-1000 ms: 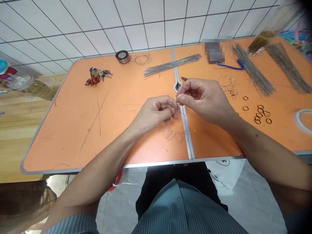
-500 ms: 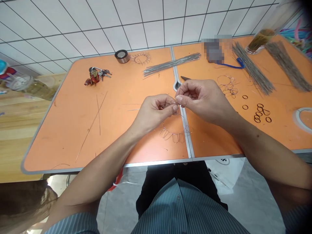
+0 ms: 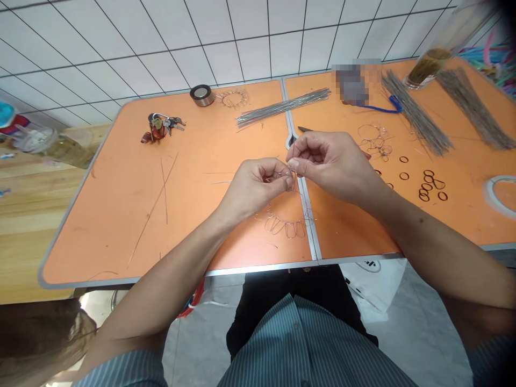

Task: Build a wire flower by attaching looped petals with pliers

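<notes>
Thin metal wire is pinched in my left hand, with bent loops of it showing around the fingertips. Touching close beside it, my right hand pinches the wire between thumb and forefinger. How the wire is shaped inside the fingers is mostly hidden. Below both hands, a wire ring with several petal-like loops lies on the orange table. A pointed dark tool tip sticks out from behind my right hand; the rest of that tool is covered.
Bundles of straight wire lie at the back and right. A tape roll, keys, small dark rings and bent wire pieces are spread around. A glass of brown liquid stands back right.
My right hand has shifted very slightly left, closer to my left hand. Both hands keep their pinch on the wire; the table things are unmoved apart from a small view shift.
</notes>
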Motion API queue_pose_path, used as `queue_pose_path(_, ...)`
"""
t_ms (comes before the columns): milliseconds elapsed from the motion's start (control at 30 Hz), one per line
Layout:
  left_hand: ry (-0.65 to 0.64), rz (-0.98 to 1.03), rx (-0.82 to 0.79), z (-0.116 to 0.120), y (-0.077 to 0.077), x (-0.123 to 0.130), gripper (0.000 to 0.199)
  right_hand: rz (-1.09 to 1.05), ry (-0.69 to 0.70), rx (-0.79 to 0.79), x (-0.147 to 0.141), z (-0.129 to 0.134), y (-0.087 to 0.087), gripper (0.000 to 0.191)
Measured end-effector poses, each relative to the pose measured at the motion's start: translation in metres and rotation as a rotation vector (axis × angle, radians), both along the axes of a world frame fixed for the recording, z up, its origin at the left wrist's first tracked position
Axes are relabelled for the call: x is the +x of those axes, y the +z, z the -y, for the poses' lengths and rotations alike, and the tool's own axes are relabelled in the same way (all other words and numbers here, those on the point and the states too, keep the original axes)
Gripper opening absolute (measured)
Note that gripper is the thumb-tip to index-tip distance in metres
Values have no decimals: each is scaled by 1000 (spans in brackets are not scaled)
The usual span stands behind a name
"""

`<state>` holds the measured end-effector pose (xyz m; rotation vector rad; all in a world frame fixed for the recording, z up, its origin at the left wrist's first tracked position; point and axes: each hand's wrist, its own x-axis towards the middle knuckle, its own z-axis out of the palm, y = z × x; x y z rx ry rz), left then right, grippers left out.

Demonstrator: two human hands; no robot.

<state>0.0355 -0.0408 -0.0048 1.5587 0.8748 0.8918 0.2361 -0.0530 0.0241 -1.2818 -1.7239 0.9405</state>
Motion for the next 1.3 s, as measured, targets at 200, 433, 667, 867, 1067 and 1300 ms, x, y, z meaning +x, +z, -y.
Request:
queue_pose_path(200, -10, 0, -22, 1, 1, 0, 10, 18, 27, 6, 1, -2, -2, 14)
queue_pose_path(433, 59, 58, -80, 0, 1, -2, 13, -29, 9, -15, 0, 0, -2, 8)
queue_pose_path(667, 254, 242, -143, -8, -2, -7, 16, 7, 7, -45, -4, 6, -3, 7)
queue_pose_path(867, 291, 275, -127, -7, 0, -4, 26, 6, 16, -55, -8, 6, -8, 12)
queue_pose_path(1067, 292, 244, -114, -6, 0, -3, 25, 32, -14, -59, -11, 6, -9, 15)
queue_pose_path(1300, 283, 160, -125, -5, 2, -5, 14, 51, 5, -102, -12, 5, -7, 12)
